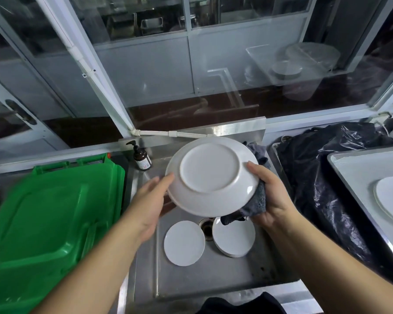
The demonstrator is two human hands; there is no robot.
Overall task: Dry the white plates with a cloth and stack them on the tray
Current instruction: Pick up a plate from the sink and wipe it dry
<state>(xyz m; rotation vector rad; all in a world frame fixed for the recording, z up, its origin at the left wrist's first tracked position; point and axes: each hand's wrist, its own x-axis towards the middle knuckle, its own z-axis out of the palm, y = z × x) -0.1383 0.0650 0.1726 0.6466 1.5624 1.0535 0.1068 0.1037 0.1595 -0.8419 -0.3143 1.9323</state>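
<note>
Both hands hold 1 white plate (210, 175) (underside up) with cloth (255, 201).

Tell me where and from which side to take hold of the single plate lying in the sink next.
Grip the single plate by its left rim, coming from the left with the left hand. It lies flat on the sink floor, and the drain and stack of plates crowd its right edge.
</note>
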